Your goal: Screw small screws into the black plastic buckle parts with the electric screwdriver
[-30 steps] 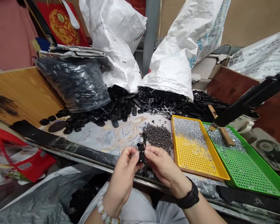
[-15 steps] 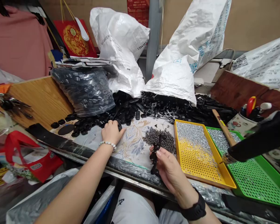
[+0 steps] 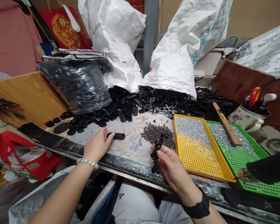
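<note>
My left hand, wearing a beaded bracelet, is over the left part of the worktop. Its thumb and fingers are closed on a small oblong black plastic part, whose far end points right. My right hand is nearer the front edge, with thumb and fingers pinching an elongated, knobbly black plastic piece held roughly upright. Behind that piece lies a pile of tiny dark metal bits. Loose black plastic parts are heaped along the back of the worktop.
To the right sit a yellow perforated tray and a green one, both with small silvery pieces. A wooden-handled tool lies across the green tray; a black tool juts over it. White sacks and a clear bag stand behind.
My left hand has drawn back toward me and left from the heap's edge, bringing the oblong black part. My right hand still holds its piece at about the same spot. The view has shifted slightly.
</note>
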A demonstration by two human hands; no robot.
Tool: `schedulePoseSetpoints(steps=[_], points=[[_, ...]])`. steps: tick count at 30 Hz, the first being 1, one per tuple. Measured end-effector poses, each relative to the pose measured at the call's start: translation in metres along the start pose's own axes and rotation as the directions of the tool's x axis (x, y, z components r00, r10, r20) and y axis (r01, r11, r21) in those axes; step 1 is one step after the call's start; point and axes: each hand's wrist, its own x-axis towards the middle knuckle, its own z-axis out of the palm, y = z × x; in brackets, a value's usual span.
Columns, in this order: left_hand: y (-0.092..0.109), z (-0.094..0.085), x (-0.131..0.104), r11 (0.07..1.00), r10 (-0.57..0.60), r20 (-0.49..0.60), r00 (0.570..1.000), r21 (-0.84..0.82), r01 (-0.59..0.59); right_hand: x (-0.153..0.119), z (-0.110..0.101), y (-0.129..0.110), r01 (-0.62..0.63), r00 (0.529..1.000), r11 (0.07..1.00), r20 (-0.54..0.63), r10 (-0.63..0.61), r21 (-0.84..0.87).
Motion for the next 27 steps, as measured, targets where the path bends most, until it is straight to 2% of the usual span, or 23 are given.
schedulePoseSetpoints(steps=[2,4,7,9,11,13,16,17,19,20,21,23,27], points=[[0.017,0.006,0.008,0.998,-0.045,0.003,0.999,-0.035,0.045,-0.001,0.003,0.001,0.019,1.000,1.000,0.011,-0.019,-0.025],[0.032,0.011,0.018,0.993,-0.040,0.004,0.999,-0.115,0.041,-0.003,0.004,0.001,0.035,0.999,0.998,0.010,-0.034,-0.049],[0.046,0.018,0.028,0.949,-0.019,0.030,0.999,-0.315,0.028,-0.006,0.002,0.001,0.032,0.999,0.996,-0.007,-0.033,-0.087],[0.050,0.021,0.025,0.875,-0.020,0.067,0.998,-0.481,0.050,-0.007,0.000,0.001,0.021,0.999,0.994,-0.030,-0.025,-0.106],[0.053,0.023,0.012,0.749,-0.032,0.132,0.991,-0.653,0.111,-0.006,-0.001,0.001,0.028,0.998,0.992,-0.052,-0.035,-0.125],[0.058,0.024,-0.010,0.581,-0.038,0.225,0.974,-0.788,0.205,-0.005,-0.001,0.001,0.036,0.997,0.990,-0.057,-0.044,-0.135],[0.071,0.022,-0.050,0.319,-0.045,0.354,0.934,-0.881,0.349,-0.003,-0.001,0.002,0.038,0.998,0.991,-0.050,-0.045,-0.125],[0.076,0.020,-0.061,0.191,-0.055,0.413,0.909,-0.889,0.416,-0.003,0.000,0.002,0.038,0.998,0.991,-0.050,-0.045,-0.127],[0.085,0.017,-0.079,-0.127,-0.032,0.568,0.822,-0.818,0.561,-0.003,0.000,0.003,0.058,0.996,0.987,-0.054,-0.066,-0.151],[0.089,0.016,-0.085,-0.253,0.005,0.628,0.778,-0.752,0.609,-0.003,0.001,0.003,0.073,0.995,0.982,-0.054,-0.083,-0.173],[0.092,0.015,-0.090,-0.334,0.042,0.663,0.748,-0.696,0.636,-0.004,0.001,0.003,0.089,0.994,0.976,-0.050,-0.101,-0.200],[0.096,0.014,-0.094,-0.379,0.083,0.656,0.750,-0.675,0.633,-0.006,0.002,0.002,0.122,0.990,0.959,-0.032,-0.135,-0.254],[0.098,0.011,-0.098,-0.321,0.052,0.582,0.811,-0.759,0.566,-0.009,0.004,0.000,0.172,0.984,0.931,0.016,-0.176,-0.323]])
